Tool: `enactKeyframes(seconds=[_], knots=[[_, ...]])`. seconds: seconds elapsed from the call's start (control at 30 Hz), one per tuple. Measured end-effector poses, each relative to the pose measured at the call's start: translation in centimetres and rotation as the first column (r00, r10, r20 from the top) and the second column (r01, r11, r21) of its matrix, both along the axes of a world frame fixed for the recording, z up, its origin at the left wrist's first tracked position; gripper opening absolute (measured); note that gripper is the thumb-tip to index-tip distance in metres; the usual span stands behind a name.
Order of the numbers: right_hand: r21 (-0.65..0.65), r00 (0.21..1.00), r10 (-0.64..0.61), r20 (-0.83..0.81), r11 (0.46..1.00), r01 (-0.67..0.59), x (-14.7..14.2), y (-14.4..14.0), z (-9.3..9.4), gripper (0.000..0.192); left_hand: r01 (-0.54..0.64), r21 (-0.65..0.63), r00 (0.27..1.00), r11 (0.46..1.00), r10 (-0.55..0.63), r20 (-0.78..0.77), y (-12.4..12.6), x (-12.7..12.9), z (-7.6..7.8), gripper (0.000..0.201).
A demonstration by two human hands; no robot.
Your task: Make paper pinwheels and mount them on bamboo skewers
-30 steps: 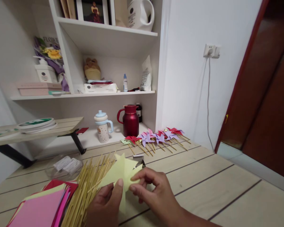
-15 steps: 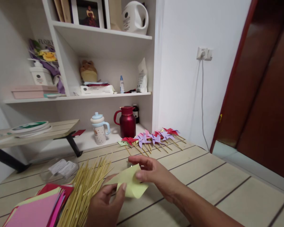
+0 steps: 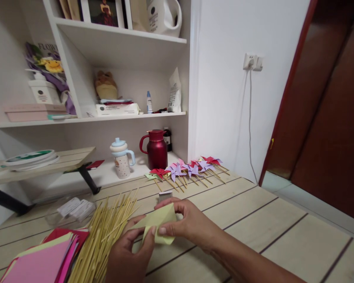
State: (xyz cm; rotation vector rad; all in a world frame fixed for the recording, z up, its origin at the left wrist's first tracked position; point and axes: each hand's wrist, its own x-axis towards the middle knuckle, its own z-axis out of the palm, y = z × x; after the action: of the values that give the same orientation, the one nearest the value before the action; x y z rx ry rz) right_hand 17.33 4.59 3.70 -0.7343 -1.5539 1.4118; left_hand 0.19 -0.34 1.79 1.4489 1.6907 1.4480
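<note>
Yellow paper (image 3: pixel 159 222), partly folded, was pinched just above the wooden table (image 3: pixel 253 220) between the left hand (image 3: pixel 129 255) and right hand (image 3: pixel 183 224), close together. Bamboo skewers (image 3: pixel 106 232) lay just left; finished pinwheels (image 3: pixel 185 171) sat farther back.

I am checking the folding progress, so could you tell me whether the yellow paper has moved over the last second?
Yes. The yellow paper, pinched by the left hand and right hand, has dropped from upright points to a low fold beside the bamboo sticks.
</note>
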Motion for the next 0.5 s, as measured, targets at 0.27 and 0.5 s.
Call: enactKeyframes(seconds=[0.27,0.5], knots=[[-0.123,0.996,0.040,-0.077,0.991,-0.049,-0.6,-0.4,-0.1,0.027,0.014,0.016,0.996,1.000,-0.016,0.085,0.1,0.2,-0.1,0.027],[-0.206,0.998,0.033,-0.054,0.978,-0.044,-1.2,-0.5,-0.5,0.033,0.002,-0.102,0.985,0.995,0.015,0.173,0.5,0.3,-0.6,0.042]])
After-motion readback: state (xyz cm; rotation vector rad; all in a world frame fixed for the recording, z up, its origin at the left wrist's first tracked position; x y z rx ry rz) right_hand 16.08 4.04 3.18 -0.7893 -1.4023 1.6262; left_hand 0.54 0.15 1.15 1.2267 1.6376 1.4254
